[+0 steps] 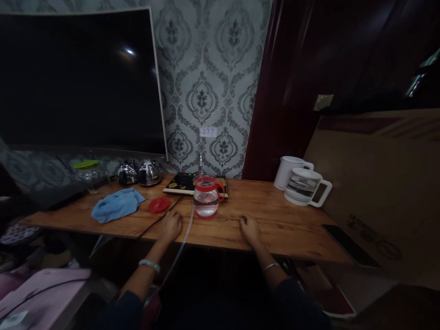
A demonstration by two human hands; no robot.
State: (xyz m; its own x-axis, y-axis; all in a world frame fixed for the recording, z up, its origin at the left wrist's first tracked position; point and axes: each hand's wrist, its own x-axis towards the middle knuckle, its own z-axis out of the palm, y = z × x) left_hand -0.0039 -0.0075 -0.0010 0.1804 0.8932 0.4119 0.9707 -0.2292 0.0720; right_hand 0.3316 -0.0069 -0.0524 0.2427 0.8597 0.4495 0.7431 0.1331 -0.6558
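A glass jug (206,201) with a red collar, red handle and red base stands upright on the wooden table (275,233), partly filled with clear liquid. To its left my left hand (171,224) rests on the tabletop, loosely curled and holding nothing, near a black cable and a clear tube (187,231). My right hand (250,230) lies on the wood to the right of the jug, fingers curled in with nothing in them. Neither hand touches the jug. Beyond my left hand is a red lid (159,205).
Behind the jug sits a black induction cooker (180,183) with a metal spout. At left are a blue cloth (118,205), two shiny kettles (149,174) and a green-lidded glass pot (87,172). White kettles (304,185) and a dark phone-like slab (349,243) stand right, beside a cardboard box (378,183).
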